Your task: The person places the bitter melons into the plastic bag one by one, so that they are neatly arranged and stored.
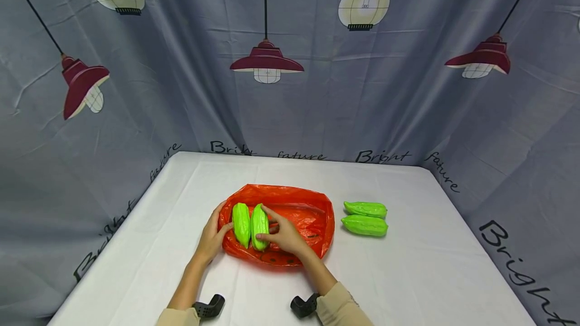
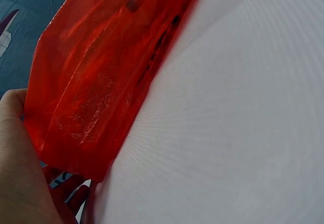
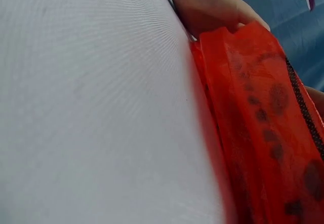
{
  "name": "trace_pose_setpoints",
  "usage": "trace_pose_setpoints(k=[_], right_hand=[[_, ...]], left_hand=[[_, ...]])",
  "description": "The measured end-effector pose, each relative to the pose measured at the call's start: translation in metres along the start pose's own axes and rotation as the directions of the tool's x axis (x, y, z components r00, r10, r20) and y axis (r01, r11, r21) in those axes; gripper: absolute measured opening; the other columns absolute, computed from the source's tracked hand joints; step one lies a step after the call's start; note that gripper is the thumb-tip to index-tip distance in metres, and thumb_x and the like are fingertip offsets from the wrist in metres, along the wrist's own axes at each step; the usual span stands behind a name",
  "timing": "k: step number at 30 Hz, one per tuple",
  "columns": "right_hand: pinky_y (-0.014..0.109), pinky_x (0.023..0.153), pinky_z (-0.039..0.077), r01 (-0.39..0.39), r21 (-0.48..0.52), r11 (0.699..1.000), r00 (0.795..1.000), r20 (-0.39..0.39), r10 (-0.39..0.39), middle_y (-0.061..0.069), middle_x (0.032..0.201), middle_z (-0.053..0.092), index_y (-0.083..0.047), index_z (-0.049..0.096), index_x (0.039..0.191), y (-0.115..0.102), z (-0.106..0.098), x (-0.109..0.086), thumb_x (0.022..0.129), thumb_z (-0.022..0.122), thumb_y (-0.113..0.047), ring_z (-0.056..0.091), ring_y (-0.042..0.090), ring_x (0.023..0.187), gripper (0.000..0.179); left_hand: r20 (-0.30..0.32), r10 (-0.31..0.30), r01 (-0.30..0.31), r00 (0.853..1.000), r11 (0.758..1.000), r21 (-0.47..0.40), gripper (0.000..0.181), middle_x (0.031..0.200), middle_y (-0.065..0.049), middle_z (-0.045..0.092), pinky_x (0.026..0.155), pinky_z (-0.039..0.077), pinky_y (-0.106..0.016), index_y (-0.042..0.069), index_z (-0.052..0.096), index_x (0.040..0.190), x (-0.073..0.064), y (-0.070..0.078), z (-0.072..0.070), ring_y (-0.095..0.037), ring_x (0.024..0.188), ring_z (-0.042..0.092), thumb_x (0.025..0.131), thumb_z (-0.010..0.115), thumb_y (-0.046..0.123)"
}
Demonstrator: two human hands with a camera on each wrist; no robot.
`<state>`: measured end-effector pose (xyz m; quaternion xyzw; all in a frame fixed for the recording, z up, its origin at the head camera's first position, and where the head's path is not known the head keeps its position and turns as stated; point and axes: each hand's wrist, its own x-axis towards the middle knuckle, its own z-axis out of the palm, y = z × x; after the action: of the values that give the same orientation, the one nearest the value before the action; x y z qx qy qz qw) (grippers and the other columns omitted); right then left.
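- The right hand [image 1: 283,234] has its thumb and fingers partly closed, pinching the right fruit [image 1: 260,228] inside the red bag [image 1: 329,215]; a loose pinch on that ridged skin could let it roll or drop askew.
- The left hand [image 1: 213,235] is curled over the bag's left rim, thumb inside and fingers outside, gripping the film; the thumb tip lies at or just beside the left fruit [image 1: 241,225]. Too strong a pull there might drag the bag or fold its wall inward.
- Those two fruits lie side by side, nearly upright in the head view; pressing one could shove the other out of line.
- The bag's wall looks thin and soft, so a snagged finger might collapse or tear it.
- Right of the bag, well apart, the far fruit [image 1: 365,209] and near fruit [image 1: 364,226] lie together; a careless sleeve [image 1: 342,306] could knock them rolling.
- The counter [image 1: 408,275] wears a smooth white cover, on which the bag may slide.
- Beyond hangs a grey-blue curtain [image 1: 317,109] printed with lamps and lettering.
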<state>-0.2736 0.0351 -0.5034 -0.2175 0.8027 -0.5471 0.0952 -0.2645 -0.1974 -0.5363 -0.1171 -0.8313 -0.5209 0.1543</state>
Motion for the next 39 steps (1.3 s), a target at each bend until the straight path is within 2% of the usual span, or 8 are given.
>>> trace_pose_setpoints(k=[5,13,21,28,33,35,39], right_hand=[[0.026,0.063,0.053,-0.029,0.01,1.0,1.0,-0.002,0.029,0.014,0.111,0.057,-0.024,0.032,0.145,0.0007,0.0023,0.0014,0.078,0.074,-0.025,0.064,0.017,0.086,0.078],[0.033,0.055,0.053,-0.067,0.023,0.997,0.998,0.005,0.067,0.015,0.112,0.055,-0.017,0.029,0.146,-0.0038,0.0058,0.0046,0.081,0.072,-0.023,0.061,0.015,0.066,0.078],[0.033,0.052,0.051,-0.061,0.014,0.998,0.998,0.009,0.061,0.014,0.105,0.055,-0.013,0.03,0.145,-0.0007,0.0068,0.0077,0.084,0.068,-0.024,0.06,0.026,0.06,0.074],[0.045,0.055,0.052,-0.052,0.08,0.995,0.998,0.023,0.05,0.017,0.092,0.058,-0.012,0.028,0.145,-0.0008,0.0072,0.0073,0.086,0.066,-0.017,0.06,0.04,0.063,0.071],[0.035,0.05,0.051,-0.056,0.05,0.997,0.998,0.028,0.055,0.014,0.087,0.06,-0.011,0.028,0.146,0.0015,0.0055,0.008,0.086,0.066,-0.02,0.058,0.031,0.057,0.072],[0.031,0.049,0.05,-0.065,0.047,0.997,0.998,0.029,0.064,0.012,0.093,0.059,-0.012,0.027,0.146,0.0025,0.0048,0.0084,0.086,0.066,-0.022,0.058,0.026,0.057,0.073],[0.029,0.051,0.05,-0.08,0.063,0.995,0.996,0.033,0.078,0.016,0.109,0.056,-0.013,0.024,0.147,0.0039,0.0041,0.0081,0.085,0.066,-0.025,0.059,0.022,0.061,0.076]], left_hand=[[0.005,-0.009,0.009,1.0,1.0,-0.002,0.06,0.143,-0.019,0.034,0.103,0.022,-0.055,0.011,0.029,0.144,-0.0007,-0.0001,-0.0004,-0.037,0.129,0.03,0.09,0.055,0.016],[0.011,-0.02,0.021,1.0,0.999,-0.026,0.059,0.143,-0.018,0.033,0.105,0.02,-0.054,0.012,0.03,0.143,-0.0018,0.0028,-0.0013,-0.036,0.131,0.028,0.09,0.056,0.016],[0.004,-0.012,0.012,1.0,1.0,-0.014,0.06,0.143,-0.018,0.034,0.103,0.021,-0.055,0.012,0.03,0.143,-0.0012,0.0035,-0.0009,-0.037,0.13,0.03,0.089,0.056,0.016],[0.007,-0.007,0.007,1.0,1.0,-0.014,0.062,0.142,-0.019,0.034,0.103,0.021,-0.055,0.011,0.029,0.144,-0.0006,0.0009,-0.0004,-0.037,0.129,0.03,0.089,0.056,0.016],[0.007,-0.002,0.002,1.0,1.0,-0.017,0.062,0.143,-0.019,0.034,0.103,0.021,-0.055,0.011,0.029,0.144,-0.0001,0.0001,-0.0006,-0.037,0.13,0.03,0.089,0.056,0.017],[0.009,-0.005,0.005,1.0,1.0,-0.015,0.062,0.143,-0.018,0.034,0.104,0.021,-0.054,0.012,0.029,0.144,0.0,0.0002,-0.0006,-0.036,0.13,0.03,0.089,0.056,0.017],[0.011,-0.021,0.021,1.0,1.0,-0.016,0.062,0.143,-0.017,0.033,0.105,0.021,-0.053,0.014,0.029,0.144,-0.0002,0.0001,-0.0002,-0.035,0.13,0.029,0.089,0.056,0.018]])
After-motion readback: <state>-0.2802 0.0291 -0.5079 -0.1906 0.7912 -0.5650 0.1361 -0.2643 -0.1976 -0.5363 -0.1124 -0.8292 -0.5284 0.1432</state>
